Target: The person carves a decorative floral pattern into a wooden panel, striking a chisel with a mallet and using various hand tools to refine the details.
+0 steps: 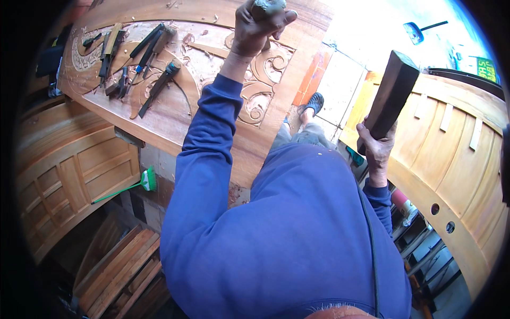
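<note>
My left hand (252, 32) is closed around a carving chisel (267, 6) over the far part of a wooden panel (241, 142). Only the worn, greyish butt of its handle shows clearly; the hand hides most of the rest. To the right, clear of the panel, my right hand (379, 149) grips a dark, block-shaped wooden mallet (392, 93), its thick end raised and tilted away from me. Scrolls are carved (260, 106) into the panel below my left wrist, with curled shavings scattered around them.
Several chisels (159, 87) lie on the panel's left part. Below at left are a panelled door (87, 175), a green broom (147, 179) and stacked boards (119, 271). Another wooden door (446, 159) stands at right. A foot in a dark clog (315, 103) is on the tiled floor.
</note>
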{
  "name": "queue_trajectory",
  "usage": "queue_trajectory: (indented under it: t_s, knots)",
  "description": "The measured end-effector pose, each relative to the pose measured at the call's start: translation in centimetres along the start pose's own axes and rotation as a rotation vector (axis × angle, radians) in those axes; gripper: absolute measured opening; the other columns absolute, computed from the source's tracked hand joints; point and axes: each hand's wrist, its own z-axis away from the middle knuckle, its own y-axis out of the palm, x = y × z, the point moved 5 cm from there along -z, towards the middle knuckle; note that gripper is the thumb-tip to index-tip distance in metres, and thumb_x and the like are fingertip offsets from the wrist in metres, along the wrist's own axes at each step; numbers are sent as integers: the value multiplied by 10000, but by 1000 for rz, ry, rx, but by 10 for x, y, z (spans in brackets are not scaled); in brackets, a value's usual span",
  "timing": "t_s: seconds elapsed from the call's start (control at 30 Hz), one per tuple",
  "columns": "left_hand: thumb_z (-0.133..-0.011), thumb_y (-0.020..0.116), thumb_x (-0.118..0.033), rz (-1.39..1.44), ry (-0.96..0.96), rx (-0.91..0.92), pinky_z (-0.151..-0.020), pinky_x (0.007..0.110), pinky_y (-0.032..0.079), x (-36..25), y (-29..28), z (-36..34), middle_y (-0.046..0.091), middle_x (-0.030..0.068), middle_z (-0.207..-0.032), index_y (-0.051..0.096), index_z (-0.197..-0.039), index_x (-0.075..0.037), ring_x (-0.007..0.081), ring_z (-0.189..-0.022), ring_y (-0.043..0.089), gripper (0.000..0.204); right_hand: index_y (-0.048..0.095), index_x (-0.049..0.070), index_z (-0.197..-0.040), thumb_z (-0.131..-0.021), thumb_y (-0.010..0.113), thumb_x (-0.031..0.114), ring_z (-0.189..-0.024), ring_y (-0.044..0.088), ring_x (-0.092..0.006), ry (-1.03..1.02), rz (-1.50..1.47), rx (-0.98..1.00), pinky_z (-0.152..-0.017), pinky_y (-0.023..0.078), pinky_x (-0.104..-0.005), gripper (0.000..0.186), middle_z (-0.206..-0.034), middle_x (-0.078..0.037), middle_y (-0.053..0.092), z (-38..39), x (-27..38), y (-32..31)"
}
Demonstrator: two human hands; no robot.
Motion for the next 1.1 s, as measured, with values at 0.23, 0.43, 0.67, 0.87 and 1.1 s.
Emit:
queue_trajectory:
  t_s: [0.23, 0.43, 0.67, 0.87, 1.1]
  knots:
    - [-844, 818, -85, -240, 8, -66, -499, 239, 435, 8, 18, 4, 616, -41, -715, 633, -882, -62, 61, -567, 558, 191, 564, 48, -1339, -861, 723, -79, -825, 657, -148, -516, -33, -143, -719, 541, -283, 519, -1011, -71, 689, -54, 134, -6]
    - [-825, 821, -15, -308, 18, 50, -584, 230, 549, 12, 18, 11, 741, 67, -942, 678, -1060, -19, 94, -692, 675, 275, 534, 162, -1415, -931, 654, 18, -812, 687, -244, -948, 83, 188, -682, 588, -368, 519, -944, -113, 662, -102, 159, 63]
    - [-758, 881, -26, -151, -159, 178, -765, 289, 606, 21, 2, 14, 743, 54, -1001, 704, -1125, -15, 132, -897, 706, 407, 389, 407, -1572, -886, 689, 66, -799, 708, -307, -869, 1031, 209, -651, 607, -407, 823, -1005, -119, 672, -89, 135, 95]
    - [-757, 884, -68, -197, -293, 463, -714, 293, 580, -5, 28, -14, 734, 70, -879, 716, -1057, 8, 152, -816, 706, 353, 419, 317, -1571, -868, 738, 63, -891, 715, -290, -799, 811, 195, -730, 610, -397, 813, -1056, -110, 691, -82, 133, 89]
    - [-787, 836, -62, -111, -209, 310, -475, 240, 417, -2, 26, -9, 589, 15, -651, 645, -791, -41, 71, -521, 539, 192, 362, 82, -1590, -776, 861, 155, -1187, 676, -341, -860, 634, -7, -985, 547, -416, 958, -1325, -216, 657, -88, 165, 52]
